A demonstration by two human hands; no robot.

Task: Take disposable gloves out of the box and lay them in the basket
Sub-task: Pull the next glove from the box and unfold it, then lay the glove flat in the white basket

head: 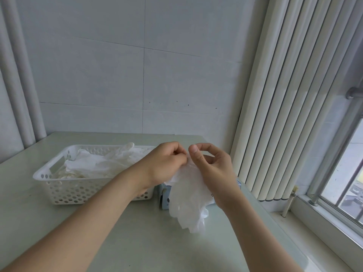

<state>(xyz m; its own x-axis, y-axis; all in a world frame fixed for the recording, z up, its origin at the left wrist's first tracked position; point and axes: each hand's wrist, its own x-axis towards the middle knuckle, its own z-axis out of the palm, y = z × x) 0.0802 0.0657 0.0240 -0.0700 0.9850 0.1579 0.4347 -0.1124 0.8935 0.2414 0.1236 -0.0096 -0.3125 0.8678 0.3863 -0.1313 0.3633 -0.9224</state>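
Note:
A translucent white disposable glove [188, 199] hangs above the table, its fingers pointing down. My left hand [165, 163] and my right hand [214, 169] both pinch its upper edge, close together. Behind the hanging glove a light blue glove box [163, 197] stands on the table, mostly hidden by the glove and my hands. To the left sits a white perforated plastic basket [64, 189] holding several white gloves [102, 163], one finger poking over its far rim.
The pale green table [137, 232] meets a white panelled wall at the back. White vertical blinds [284, 114] hang at the right, beside a window sill and window frame [334, 218]. Two white pipes [21, 75] run up the left corner.

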